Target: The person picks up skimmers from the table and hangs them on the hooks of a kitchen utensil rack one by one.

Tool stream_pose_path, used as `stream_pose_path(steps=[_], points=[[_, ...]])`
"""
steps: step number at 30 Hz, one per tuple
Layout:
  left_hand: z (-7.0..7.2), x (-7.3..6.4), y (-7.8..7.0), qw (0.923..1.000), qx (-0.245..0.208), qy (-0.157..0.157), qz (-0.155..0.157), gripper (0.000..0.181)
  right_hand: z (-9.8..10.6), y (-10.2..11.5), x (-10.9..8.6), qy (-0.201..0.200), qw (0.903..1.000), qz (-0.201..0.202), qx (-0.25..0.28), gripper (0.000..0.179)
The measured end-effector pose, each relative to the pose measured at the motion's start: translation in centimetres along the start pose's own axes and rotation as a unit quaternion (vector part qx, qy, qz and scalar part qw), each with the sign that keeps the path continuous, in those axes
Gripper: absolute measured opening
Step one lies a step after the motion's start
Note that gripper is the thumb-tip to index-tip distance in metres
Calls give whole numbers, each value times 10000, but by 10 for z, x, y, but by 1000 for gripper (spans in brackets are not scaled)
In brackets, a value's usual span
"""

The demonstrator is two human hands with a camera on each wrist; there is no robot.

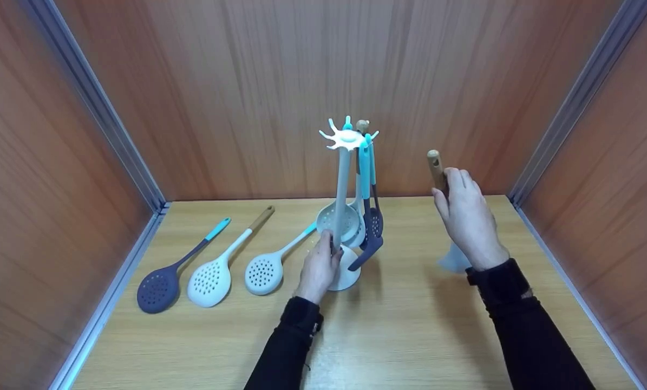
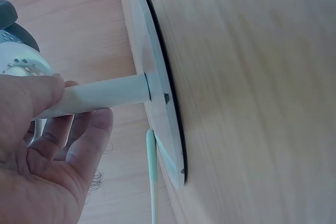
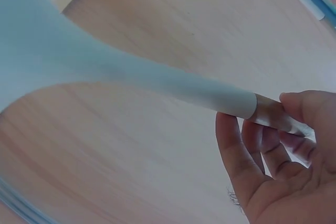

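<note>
A white utensil stand (image 1: 343,184) with a round base and a crown of hooks stands at mid-table. My left hand (image 1: 319,268) grips its pole low down, thumb and fingers around the pole (image 2: 107,94) in the left wrist view. From the hooks hang several utensils, among them a pale skimmer (image 1: 338,221) and a dark turner (image 1: 367,250) with a turquoise handle. Right of the stand, my right hand (image 1: 469,222) holds a wooden-handled utensil (image 3: 157,80) by its handle, pale blue head downward. The head widens out; its full shape is hidden by the hand and cut off.
Left of the stand lie a dark slotted skimmer (image 1: 158,290) with a turquoise handle, a white one (image 1: 209,283) with a wooden handle, and another white one (image 1: 263,273) with a turquoise handle. Wooden panels (image 1: 247,97) wall the table (image 1: 399,336) at the back and both sides.
</note>
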State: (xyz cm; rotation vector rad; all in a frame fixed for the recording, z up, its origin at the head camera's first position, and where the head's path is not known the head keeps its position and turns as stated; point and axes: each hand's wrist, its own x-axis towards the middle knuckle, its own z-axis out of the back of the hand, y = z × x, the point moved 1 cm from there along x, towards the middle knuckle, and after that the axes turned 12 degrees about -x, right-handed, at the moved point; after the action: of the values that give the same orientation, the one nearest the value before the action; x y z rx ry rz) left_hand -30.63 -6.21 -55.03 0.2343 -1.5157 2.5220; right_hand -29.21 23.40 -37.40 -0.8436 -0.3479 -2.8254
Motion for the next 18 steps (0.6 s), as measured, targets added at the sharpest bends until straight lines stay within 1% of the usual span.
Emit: stream_pose_path(steps=[2, 4, 9, 18], points=[[0, -1, 0, 9999, 52, -33, -122, 34, 1, 3, 0, 4, 10000, 6, 25, 36], [0, -2, 0, 9998, 70, -54, -175, 34, 2, 6, 0, 19, 10000, 5, 59, 36], [0, -2, -1, 10000, 29, -41, -77, 35, 7, 14, -1, 55, 9999, -7, 148, 36], [0, -1, 0, 10000, 5, 21, 89, 34, 13, 28, -3, 33, 9998, 119, 185, 37]])
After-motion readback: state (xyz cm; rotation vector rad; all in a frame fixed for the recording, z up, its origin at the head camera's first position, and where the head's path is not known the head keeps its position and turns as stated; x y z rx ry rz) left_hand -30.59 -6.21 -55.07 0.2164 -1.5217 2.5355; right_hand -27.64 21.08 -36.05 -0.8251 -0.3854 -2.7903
